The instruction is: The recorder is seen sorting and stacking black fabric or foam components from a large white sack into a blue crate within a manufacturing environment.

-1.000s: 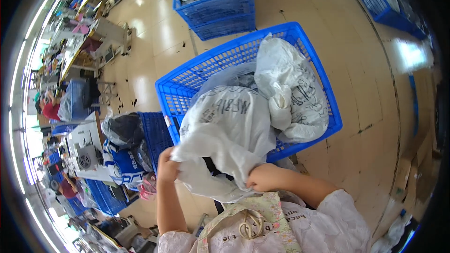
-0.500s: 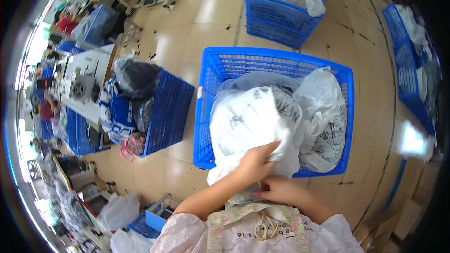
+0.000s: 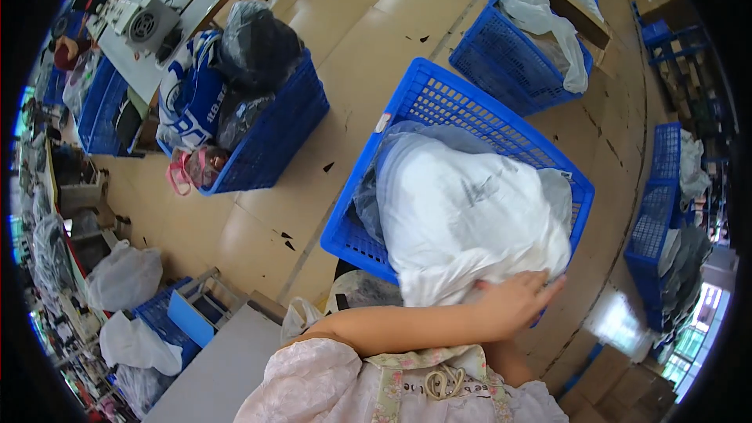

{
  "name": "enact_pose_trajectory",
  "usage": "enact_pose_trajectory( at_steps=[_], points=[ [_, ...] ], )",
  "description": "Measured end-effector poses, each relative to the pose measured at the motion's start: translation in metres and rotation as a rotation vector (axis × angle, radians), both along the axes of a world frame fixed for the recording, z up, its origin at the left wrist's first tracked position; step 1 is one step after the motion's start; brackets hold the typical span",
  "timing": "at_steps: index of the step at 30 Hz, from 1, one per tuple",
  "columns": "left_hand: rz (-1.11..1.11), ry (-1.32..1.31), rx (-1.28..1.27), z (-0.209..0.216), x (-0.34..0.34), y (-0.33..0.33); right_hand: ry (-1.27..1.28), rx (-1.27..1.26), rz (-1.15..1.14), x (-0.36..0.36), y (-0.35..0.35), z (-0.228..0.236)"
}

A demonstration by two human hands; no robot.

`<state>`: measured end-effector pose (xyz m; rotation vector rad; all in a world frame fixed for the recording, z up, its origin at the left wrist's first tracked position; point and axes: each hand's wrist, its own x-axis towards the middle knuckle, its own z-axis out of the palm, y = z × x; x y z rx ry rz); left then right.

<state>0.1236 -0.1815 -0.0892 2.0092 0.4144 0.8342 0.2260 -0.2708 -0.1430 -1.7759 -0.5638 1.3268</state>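
A bulging white plastic bag [image 3: 478, 211] with dark print fills most of a blue plastic basket [image 3: 493, 113]. My left arm reaches across my body, and my left hand [image 3: 517, 303] lies on the near right part of the bag. Its fingers are stretched out toward the right, against the gathered plastic. Only part of my right forearm [image 3: 509, 362] shows, below the left wrist; the right hand itself is hidden behind the left hand and arm. Greyish clear plastic [image 3: 431, 133] sticks out around the back and left of the white bag.
To the left stands a blue basket [image 3: 290, 133] of dark bags and blue-white packages. Another blue basket [image 3: 509, 51] with white plastic is behind. Stacked blue baskets [image 3: 650, 219] line the right side. A sewing machine [image 3: 141, 19] sits on a table; a grey tabletop [image 3: 227, 368] lies near left.
The view has turned, so the basket appears tilted. My left hand has moved right across the white bag, which now covers the basket's right side. My right hand has gone out of sight beneath the left arm.
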Motion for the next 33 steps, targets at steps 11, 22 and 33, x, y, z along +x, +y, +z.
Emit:
enact_pose_trajectory(
  at_steps=[11, 22, 33],
  points=[
    [-0.056, 0.139, -0.446, -0.049, -0.153, 0.01, 0.221, 0.049, -0.46, 0.112, 0.137, 0.041],
    [0.504, 0.4, -0.77, -0.097, -0.244, -0.028, 0.077, 0.122, -0.437, 0.219, 0.239, 0.011],
    [0.577, 0.351, -0.86, -0.102, -0.238, -0.02, 0.248, 0.151, -0.241, 0.193, 0.228, 0.019]
  ],
)
